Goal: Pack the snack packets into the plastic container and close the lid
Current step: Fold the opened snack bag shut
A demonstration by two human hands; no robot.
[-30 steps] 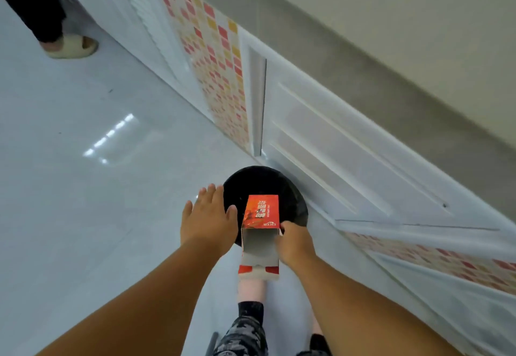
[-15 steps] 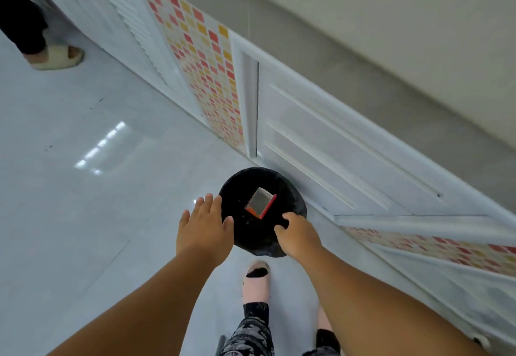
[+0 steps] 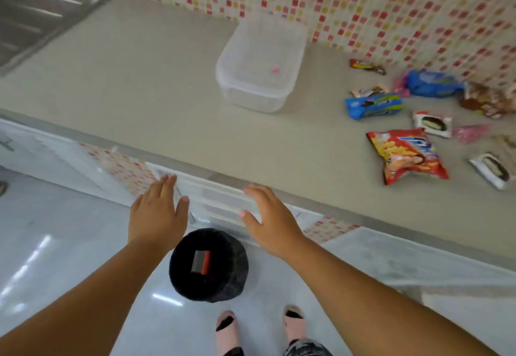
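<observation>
Both hands empty, fingers spread: left hand [image 3: 157,214] and right hand [image 3: 269,220] hovered below the beige counter [image 3: 156,96] edge. Packing looked not yet started. Next: reach up-right to the scattered snack packets [image 3: 406,156]; clear lidded plastic container [image 3: 261,61] sat ahead, well apart.

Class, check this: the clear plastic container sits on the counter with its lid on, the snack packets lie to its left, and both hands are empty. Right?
Not quite. The head view shows the snack packets lying to the right of the plastic container, not the left. The rest stands: lid on, left hand and right hand empty.
</observation>
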